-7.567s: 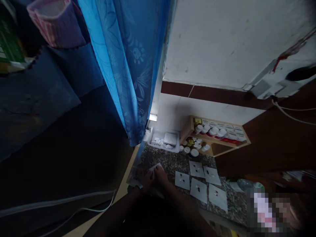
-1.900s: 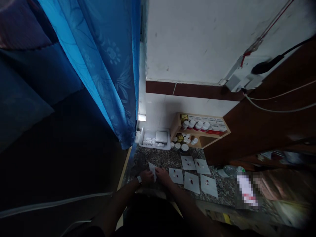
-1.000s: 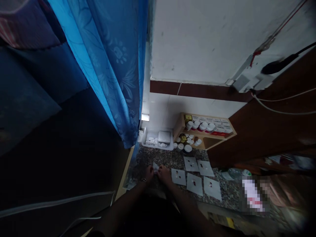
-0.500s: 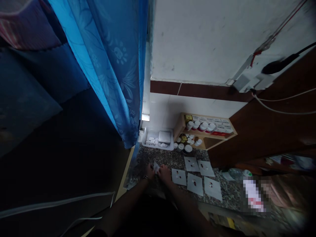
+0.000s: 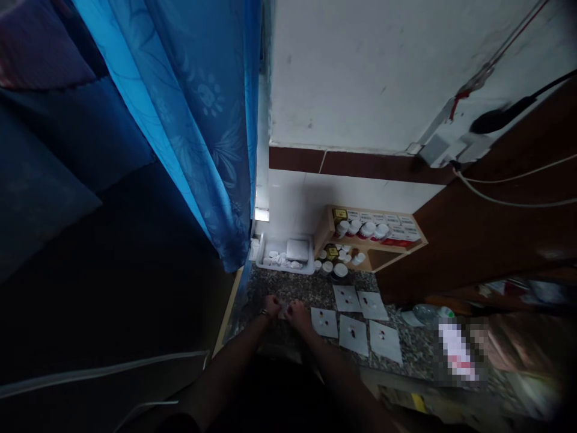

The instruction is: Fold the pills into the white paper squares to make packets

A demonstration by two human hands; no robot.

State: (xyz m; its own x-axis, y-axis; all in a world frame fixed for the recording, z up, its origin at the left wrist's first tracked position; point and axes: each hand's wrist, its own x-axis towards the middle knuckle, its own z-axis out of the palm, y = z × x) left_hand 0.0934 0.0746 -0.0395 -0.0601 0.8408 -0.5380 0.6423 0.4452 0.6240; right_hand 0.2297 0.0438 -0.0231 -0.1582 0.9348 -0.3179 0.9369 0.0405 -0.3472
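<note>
My left hand [image 5: 271, 305] and my right hand [image 5: 296, 313] meet over the speckled stone counter [image 5: 315, 288], fingers pinched on a small folded white paper [image 5: 283, 310] between them. The paper is mostly hidden by my fingers. A watch sits on my left wrist. To the right lie several white paper squares [image 5: 324, 322], each with a few small pills on it.
A white tray [image 5: 285, 254] with small white packets stands at the back of the counter. Beside it a wooden rack [image 5: 369, 231] holds white-capped bottles. A blue curtain [image 5: 193, 120] hangs on the left. Cables and a socket [image 5: 442, 150] are on the wall at right.
The paper between my hands has been folded smaller, from a flat sheet to a little packet almost covered by my fingers. My hands have stayed at the same spot.
</note>
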